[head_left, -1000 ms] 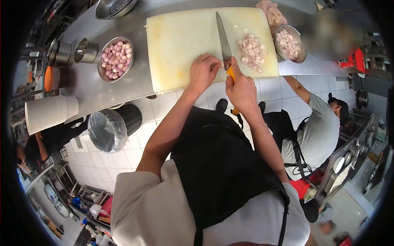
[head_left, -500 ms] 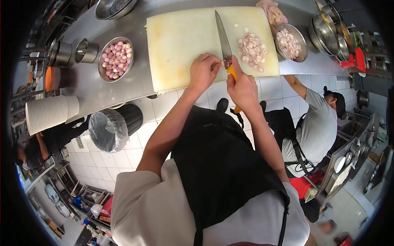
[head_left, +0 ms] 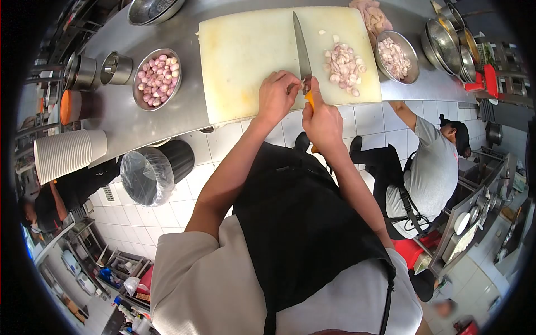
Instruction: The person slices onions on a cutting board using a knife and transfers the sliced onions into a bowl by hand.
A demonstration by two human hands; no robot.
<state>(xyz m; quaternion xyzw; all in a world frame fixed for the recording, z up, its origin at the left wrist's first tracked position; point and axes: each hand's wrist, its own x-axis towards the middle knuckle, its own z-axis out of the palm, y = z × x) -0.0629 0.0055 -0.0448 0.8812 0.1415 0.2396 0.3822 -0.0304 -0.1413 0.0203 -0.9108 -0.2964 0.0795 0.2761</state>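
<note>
My right hand (head_left: 322,120) is wrapped round the yellow handle of a knife (head_left: 301,47), its long blade pointing away from me over the white cutting board (head_left: 245,50). Close beside the heel of the blade, the fingertips of my left hand (head_left: 278,96) are pinched together. Whatever they hold is too small and covered to make out. To the right of the blade lies a loose pile of sliced shallots (head_left: 344,66). A metal bowl of peeled whole shallots (head_left: 159,79) stands left of the board, and a bowl of sliced shallots (head_left: 395,58) sits at its right edge.
A pinkish cloth (head_left: 371,19) lies behind the right bowl. Stacked metal bowls (head_left: 444,47) stand farther right, stacked paper tubs (head_left: 64,155) at the left. Below the counter is a lined bin (head_left: 146,177). A co-worker (head_left: 430,162) is at the right, another person at far left.
My right hand and the knife handle have shifted slightly left, toward my left hand, which stays nearly in place. The co-worker's leg at the right has moved.
</note>
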